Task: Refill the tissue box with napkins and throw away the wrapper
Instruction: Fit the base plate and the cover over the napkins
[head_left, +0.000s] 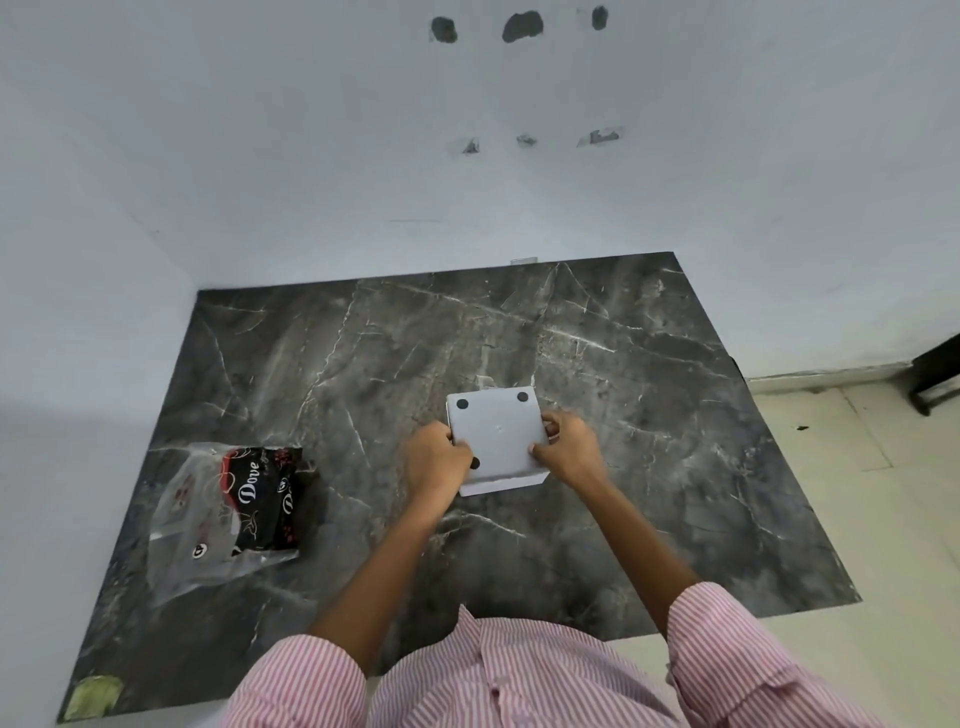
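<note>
A white square tissue box (496, 434) rests upside down near the middle of the dark marble table (363, 364), its flat base with black round feet facing up. My left hand (435, 460) grips the box's left edge. My right hand (569, 449) grips its right edge, thumb on the base. To the left lies a clear plastic wrapper (228, 512) with a black and red "Dove" print. I cannot tell whether napkins are inside the wrapper or the box.
The table stands in a corner, with white walls (467, 182) behind and to the left. Tiled floor (857, 493) shows on the right, and a dark furniture leg (935, 376) at the far right edge.
</note>
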